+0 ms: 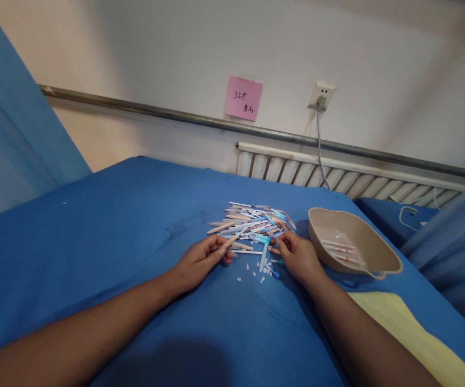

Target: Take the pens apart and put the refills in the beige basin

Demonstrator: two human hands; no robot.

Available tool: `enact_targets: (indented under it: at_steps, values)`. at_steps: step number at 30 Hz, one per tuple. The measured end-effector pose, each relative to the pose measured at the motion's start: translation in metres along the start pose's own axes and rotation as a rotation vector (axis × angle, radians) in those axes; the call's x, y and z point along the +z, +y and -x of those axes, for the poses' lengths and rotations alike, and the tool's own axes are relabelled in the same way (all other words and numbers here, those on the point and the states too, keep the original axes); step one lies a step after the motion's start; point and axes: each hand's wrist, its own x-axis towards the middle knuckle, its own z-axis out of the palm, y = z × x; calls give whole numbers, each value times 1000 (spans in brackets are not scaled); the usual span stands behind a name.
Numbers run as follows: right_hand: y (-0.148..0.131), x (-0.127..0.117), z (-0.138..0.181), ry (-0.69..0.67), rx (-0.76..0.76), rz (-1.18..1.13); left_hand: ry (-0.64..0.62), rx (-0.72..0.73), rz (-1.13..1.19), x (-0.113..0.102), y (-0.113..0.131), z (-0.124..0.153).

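Observation:
Between the thumb and fingers of my left hand (206, 258) is a beige pen barrel (229, 243), slanting up to the right with a thin pale end. My right hand (299, 255) is closed at the right side of a heap of pen parts (252, 220); what its fingertips pinch is too small to make out. Loose barrels, white sticks and blue and orange pieces make up the heap. A light blue barrel (263, 257) lies in front of it, between my hands. Several small white tips (254, 274) and a dark blue piece (275, 273) are scattered nearer to me.
On the right stands a beige plastic basin (377, 247) with several finished-looking pens (341, 251) in it. A yellow cloth (401, 322) lies in front of the basin. Blue sheeting (115, 215) covers the table. Behind are a metal rail (176, 114), a radiator (289, 166) and a plugged-in cord (319, 140).

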Motion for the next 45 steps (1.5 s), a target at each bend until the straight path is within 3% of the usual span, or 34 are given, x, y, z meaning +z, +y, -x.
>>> enact_targets:
  at_steps: [7,12,21,30,45]
  values:
    - [6,3,-1,2,26,-104,108,-140,350,-10,3,-5]
    - [12,5,-2,7,62,-158,91,-244,533,-16,9,-3]
    - [24,10,-8,51,130,-228,111,-261,564,-16,12,0]
    - [24,7,-7,96,139,-271,317,-187,552,-29,8,-2]
    - [27,7,-10,92,128,-257,290,-176,518,-27,7,0]
